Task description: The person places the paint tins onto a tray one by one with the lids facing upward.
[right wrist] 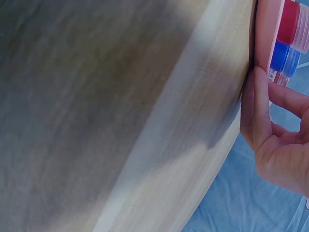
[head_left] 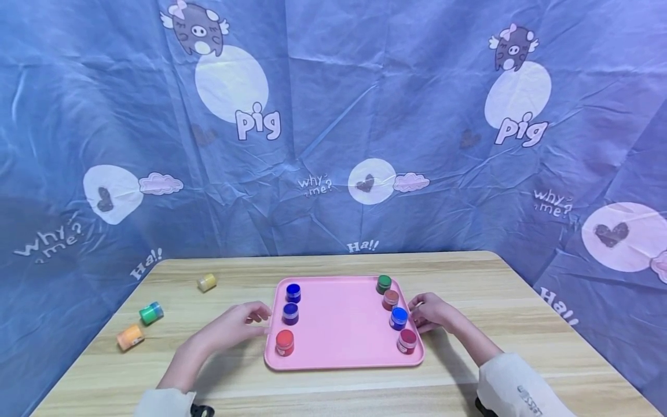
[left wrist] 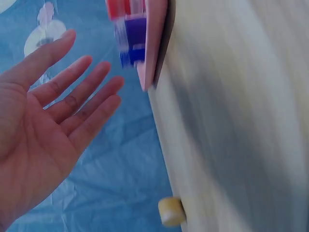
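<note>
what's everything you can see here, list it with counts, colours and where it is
Rectangular rimmed plastic-looking tray: 1, pink, mid-table
Small round jars, left row: 3, dark blue, dark blue, red, on the tray, far to near
Small round jars, right row: 4, green, brown, blue, dark red, on the tray, far to near
Small round jars, loose: 3, yellow, green, orange, on the table left of the tray
Wood-grain table: 1, light brown, under everything
Printed cloth backdrop: 1, blue, behind the table
Sleeves: 2, white, at the forearms
Left grip (bare hand): 1, beside the tray's left edge
Right grip (bare hand): 1, at the tray's right edge
</note>
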Demonstrator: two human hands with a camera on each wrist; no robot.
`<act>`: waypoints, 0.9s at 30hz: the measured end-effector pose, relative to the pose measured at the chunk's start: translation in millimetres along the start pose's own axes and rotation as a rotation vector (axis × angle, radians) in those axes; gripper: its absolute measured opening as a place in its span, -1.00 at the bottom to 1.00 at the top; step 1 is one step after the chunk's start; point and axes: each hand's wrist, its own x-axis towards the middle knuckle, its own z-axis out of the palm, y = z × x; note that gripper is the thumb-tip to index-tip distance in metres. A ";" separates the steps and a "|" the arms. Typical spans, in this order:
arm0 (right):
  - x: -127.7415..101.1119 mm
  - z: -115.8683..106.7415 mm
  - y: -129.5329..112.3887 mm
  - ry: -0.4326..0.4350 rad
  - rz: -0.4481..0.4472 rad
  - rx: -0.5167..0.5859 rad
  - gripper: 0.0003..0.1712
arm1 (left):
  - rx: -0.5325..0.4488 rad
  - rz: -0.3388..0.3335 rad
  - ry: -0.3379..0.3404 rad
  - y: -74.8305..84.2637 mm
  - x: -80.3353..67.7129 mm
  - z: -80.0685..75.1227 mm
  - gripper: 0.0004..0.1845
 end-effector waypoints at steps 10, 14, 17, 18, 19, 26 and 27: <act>-1.0 0.6 -0.8 0.010 0.012 0.000 -0.77 | 0.044 -0.051 0.056 -19.0 -23.8 -33.9 -0.66; -0.8 0.5 -0.1 0.011 0.016 -0.011 -0.78 | 0.065 -0.062 0.087 -28.5 -33.6 -43.7 -0.67; -0.9 0.3 -0.5 0.018 0.021 -0.016 -0.77 | 0.096 -0.082 0.127 -36.1 -41.4 -49.7 -0.70; -0.9 0.0 -0.7 0.017 0.020 -0.019 -0.77 | 0.112 -0.093 0.142 -38.5 -44.2 -51.4 -0.70; -0.9 0.0 -0.8 0.017 0.021 -0.021 -0.77 | 0.129 -0.104 0.155 -40.9 -46.9 -53.3 -0.70; -0.5 0.0 1.1 0.012 0.017 -0.015 -0.77 | 0.297 -0.158 0.241 -57.6 -67.5 -66.8 -0.74; -0.7 0.0 1.2 0.009 0.015 -0.019 -0.76 | 0.330 -0.160 0.257 -60.7 -70.5 -69.3 -0.75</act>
